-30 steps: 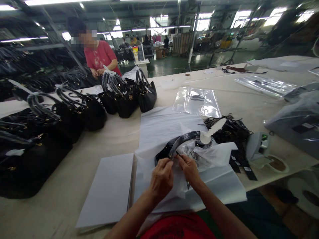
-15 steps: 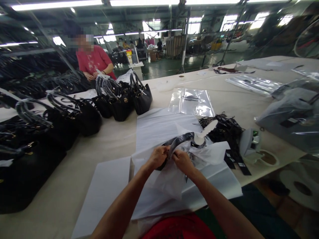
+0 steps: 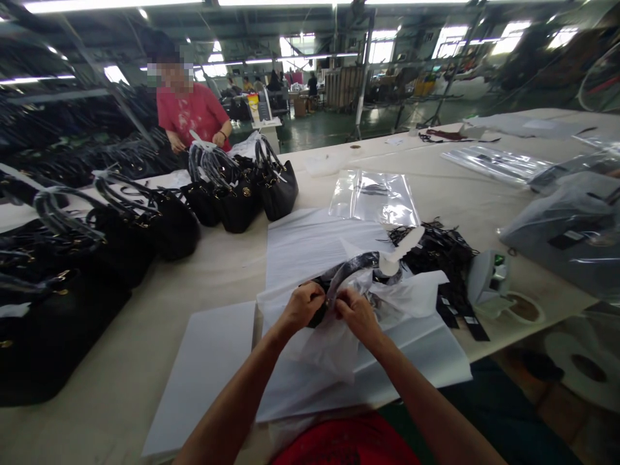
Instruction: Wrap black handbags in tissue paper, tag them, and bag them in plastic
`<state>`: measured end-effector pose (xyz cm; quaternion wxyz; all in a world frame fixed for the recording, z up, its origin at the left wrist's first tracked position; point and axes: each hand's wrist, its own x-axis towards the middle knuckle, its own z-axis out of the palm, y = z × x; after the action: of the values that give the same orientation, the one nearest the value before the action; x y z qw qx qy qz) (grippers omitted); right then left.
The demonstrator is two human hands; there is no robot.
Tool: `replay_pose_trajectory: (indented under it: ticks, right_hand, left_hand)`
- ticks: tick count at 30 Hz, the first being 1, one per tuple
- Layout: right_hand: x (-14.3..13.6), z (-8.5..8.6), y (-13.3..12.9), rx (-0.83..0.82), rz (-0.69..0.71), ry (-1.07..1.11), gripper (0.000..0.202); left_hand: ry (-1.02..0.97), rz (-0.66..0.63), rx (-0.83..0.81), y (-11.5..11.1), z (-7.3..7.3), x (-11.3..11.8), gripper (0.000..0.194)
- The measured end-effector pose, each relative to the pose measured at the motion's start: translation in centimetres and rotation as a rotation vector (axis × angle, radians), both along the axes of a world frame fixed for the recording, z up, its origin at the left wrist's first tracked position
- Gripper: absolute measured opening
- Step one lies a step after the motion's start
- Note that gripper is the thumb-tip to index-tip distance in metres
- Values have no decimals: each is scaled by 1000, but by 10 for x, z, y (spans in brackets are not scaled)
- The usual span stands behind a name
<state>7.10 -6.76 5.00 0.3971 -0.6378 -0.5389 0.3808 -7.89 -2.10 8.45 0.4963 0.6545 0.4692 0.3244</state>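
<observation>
A black handbag [image 3: 320, 288] lies half wrapped in white tissue paper [image 3: 411, 298] on the table in front of me. Its plastic-wrapped handle [image 3: 353, 266] arches up toward a white paper tag [image 3: 400, 252]. My left hand [image 3: 303, 306] grips the base of the handle where it meets the bag. My right hand [image 3: 357, 312] pinches the same spot from the right, fingers closed on the handle and tissue. The two hands almost touch. Most of the bag body is hidden under paper and hands.
White paper sheets [image 3: 208, 374] lie stacked at front left. Black handbags [image 3: 237, 194] line the left side, where a person in a red shirt [image 3: 191, 116] works. Clear plastic bags [image 3: 372, 197], a pile of black tags [image 3: 445, 252] and a tape dispenser [image 3: 489, 281] sit to the right.
My hands moved up and away from me, from the tissue near the front to the handle's base, and closed together there. The view shifted slightly.
</observation>
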Motion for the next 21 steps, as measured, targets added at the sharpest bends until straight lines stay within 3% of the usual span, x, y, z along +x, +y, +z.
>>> replay_pose_trajectory:
  ticks: [2,6,11,16,21]
  right_hand:
    - [-2,-1,1,-15,-22,19,6]
    - [-5,-1,3,-31,-62,76,9]
    - [-5,-7,3,27,-57,83,13]
    - [-2,-11,-1,60,-56,237,21]
    - [0,-16,-4,83,-51,348,27]
  left_hand:
    - [-44,-44,-89,2,2,-2,5]
    - [-153,-113,-240,10,4,-5,17]
    - [-250,-96,-294,18,-1,3,26]
    - [-173,-18,-191,22,-4,9,21]
    - [100,-15,75,18,-1,-5,8]
